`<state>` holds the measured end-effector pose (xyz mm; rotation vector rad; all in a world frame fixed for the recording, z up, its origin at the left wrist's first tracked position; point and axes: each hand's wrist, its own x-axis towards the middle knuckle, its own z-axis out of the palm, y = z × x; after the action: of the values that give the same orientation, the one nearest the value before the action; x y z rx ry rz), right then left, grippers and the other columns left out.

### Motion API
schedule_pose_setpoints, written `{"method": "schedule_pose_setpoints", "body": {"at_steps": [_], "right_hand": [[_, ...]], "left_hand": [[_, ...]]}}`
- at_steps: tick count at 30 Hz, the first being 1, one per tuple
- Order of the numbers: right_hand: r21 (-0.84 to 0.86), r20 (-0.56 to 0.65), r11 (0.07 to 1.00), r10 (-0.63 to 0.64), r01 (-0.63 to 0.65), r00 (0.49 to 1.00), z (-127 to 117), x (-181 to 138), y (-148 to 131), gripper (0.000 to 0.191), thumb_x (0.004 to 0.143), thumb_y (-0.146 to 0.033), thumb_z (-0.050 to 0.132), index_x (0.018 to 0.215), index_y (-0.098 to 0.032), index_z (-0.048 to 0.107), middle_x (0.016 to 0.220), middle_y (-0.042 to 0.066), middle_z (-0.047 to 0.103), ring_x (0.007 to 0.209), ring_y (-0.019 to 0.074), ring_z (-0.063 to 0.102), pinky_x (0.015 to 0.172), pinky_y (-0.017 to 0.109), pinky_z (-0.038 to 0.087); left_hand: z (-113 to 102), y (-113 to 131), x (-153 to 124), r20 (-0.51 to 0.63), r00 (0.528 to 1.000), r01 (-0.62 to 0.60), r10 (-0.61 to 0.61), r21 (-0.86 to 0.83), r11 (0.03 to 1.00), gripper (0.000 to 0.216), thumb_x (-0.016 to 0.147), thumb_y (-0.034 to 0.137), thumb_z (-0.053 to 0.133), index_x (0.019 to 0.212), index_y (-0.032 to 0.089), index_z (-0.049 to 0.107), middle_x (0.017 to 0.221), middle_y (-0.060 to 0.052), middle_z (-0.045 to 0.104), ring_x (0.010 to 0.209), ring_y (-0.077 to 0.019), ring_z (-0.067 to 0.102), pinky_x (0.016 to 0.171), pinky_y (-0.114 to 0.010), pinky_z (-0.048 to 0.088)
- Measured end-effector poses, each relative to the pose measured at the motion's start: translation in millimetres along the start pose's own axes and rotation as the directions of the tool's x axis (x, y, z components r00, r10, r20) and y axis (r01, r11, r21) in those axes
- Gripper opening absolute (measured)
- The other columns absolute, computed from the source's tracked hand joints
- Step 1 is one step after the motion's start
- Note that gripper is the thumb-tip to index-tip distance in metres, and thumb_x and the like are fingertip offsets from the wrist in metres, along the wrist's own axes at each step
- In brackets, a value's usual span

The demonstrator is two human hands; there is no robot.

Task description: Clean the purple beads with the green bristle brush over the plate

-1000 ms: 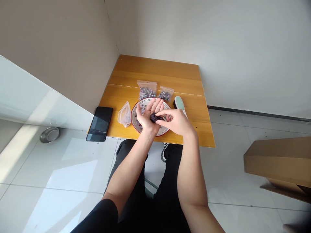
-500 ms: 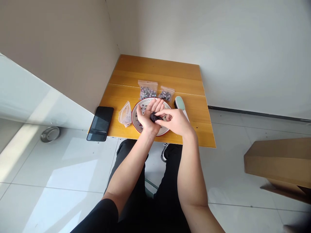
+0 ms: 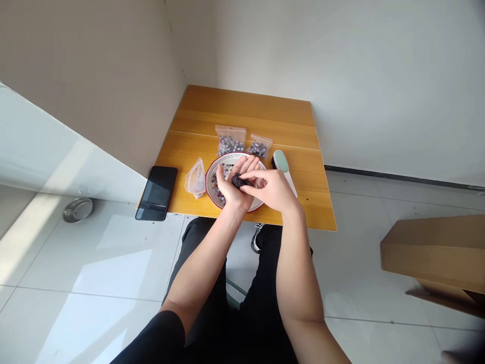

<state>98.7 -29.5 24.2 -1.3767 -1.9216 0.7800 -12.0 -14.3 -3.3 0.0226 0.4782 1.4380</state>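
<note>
My left hand (image 3: 234, 191) is turned palm up over the plate, its fingers stretched out. Against that palm lies a small dark bundle (image 3: 238, 180) with a knobbly, braided-looking surface; its exact kind is too small to make out. The thumb and fingertips of my right hand (image 3: 271, 187) pinch the bundle from the right side. Beneath both hands is a white plate (image 3: 209, 191) with a red rim and dark rings. Loose small beads (image 3: 219, 193) in purple and dark shades lie on its left part. The hands hide much of the plate's middle and right.
Two zip bags of beads (image 3: 230, 144) (image 3: 259, 148) lie behind the plate. Left of it are an opened clear bag (image 3: 195, 179) and a black phone (image 3: 156, 193). A white-and-green device (image 3: 281, 162) lies right, on the wooden table (image 3: 250, 108). Walls border the table's back and left.
Both hands have shifted slightly; the dark bundle sits a little further left and up in the palm. My left thumb has moved right, uncovering more beads on the plate.
</note>
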Motion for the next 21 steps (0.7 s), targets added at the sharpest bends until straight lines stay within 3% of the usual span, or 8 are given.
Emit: {"method": "schedule_pose_setpoints", "body": {"at_steps": [4,8,12,15,18,21], "right_hand": [[-0.057,-0.091,0.998,0.001,-0.006,0.996,4.2,3.1,-0.4,0.028,0.082,-0.031,0.076,0.109,-0.03,0.08,0.092,0.001,0.076,0.063,0.0137,0.054,0.062,0.032,0.045],[-0.043,-0.053,0.999,0.029,-0.031,0.998,-1.9,0.9,5.6,0.027,0.079,-0.032,0.078,0.106,-0.031,0.081,0.081,-0.002,0.074,0.054,0.0113,0.047,0.057,0.031,0.044],[-0.009,-0.006,1.0,0.0,0.0,1.0,0.6,1.6,5.1,0.027,0.079,-0.033,0.079,0.105,-0.031,0.081,0.077,-0.001,0.073,0.06,0.0139,0.055,0.063,0.032,0.049],[0.003,-0.084,1.0,-0.021,0.021,0.996,6.4,4.1,1.6,0.028,0.081,-0.032,0.077,0.108,-0.03,0.08,0.09,0.001,0.077,0.066,0.0148,0.059,0.066,0.033,0.05],[0.115,-0.176,0.992,-0.023,0.043,0.984,5.8,5.3,0.4,0.029,0.079,-0.033,0.078,0.107,-0.028,0.08,0.089,0.0,0.077,0.06,0.0125,0.055,0.06,0.031,0.049],[0.21,-0.357,0.976,0.02,0.06,0.934,-2.5,6.9,4.4,0.028,0.078,-0.034,0.078,0.105,-0.025,0.08,0.092,0.002,0.078,0.064,0.0133,0.06,0.059,0.03,0.05]], "left_hand": [[1.2,-0.2,1.7,-0.005,1.0,-0.011,0.011,-0.019,1.0,0.063,0.094,0.064,0.036,0.104,0.01,0.068,0.124,-0.019,0.072,0.133,-0.031,0.061,0.113,-0.04,0.049],[1.2,4.0,2.3,-0.035,0.999,-0.034,0.034,-0.012,0.999,0.064,0.093,0.066,0.039,0.107,0.01,0.067,0.131,-0.02,0.068,0.134,-0.0315,0.06,0.113,-0.041,0.049],[0.9,-0.5,0.8,-0.023,1.0,-0.007,0.007,-0.01,1.0,0.063,0.093,0.065,0.038,0.103,0.011,0.068,0.126,-0.02,0.07,0.135,-0.0313,0.059,0.113,-0.041,0.048],[1.7,-3.0,1.2,-0.001,1.0,-0.002,0.002,-0.027,1.0,0.063,0.094,0.064,0.035,0.099,0.011,0.068,0.121,-0.019,0.072,0.133,-0.0305,0.061,0.113,-0.041,0.048],[1.9,0.0,2.9,-0.011,0.999,-0.035,0.035,-0.028,0.999,0.06,0.093,0.064,0.039,0.101,0.012,0.068,0.123,-0.018,0.072,0.133,-0.0294,0.061,0.112,-0.04,0.049],[0.8,5.0,4.4,-0.023,0.999,-0.045,0.045,0.0,0.999,0.06,0.092,0.065,0.041,0.103,0.013,0.068,0.125,-0.018,0.071,0.134,-0.0284,0.06,0.111,-0.038,0.05]]}}
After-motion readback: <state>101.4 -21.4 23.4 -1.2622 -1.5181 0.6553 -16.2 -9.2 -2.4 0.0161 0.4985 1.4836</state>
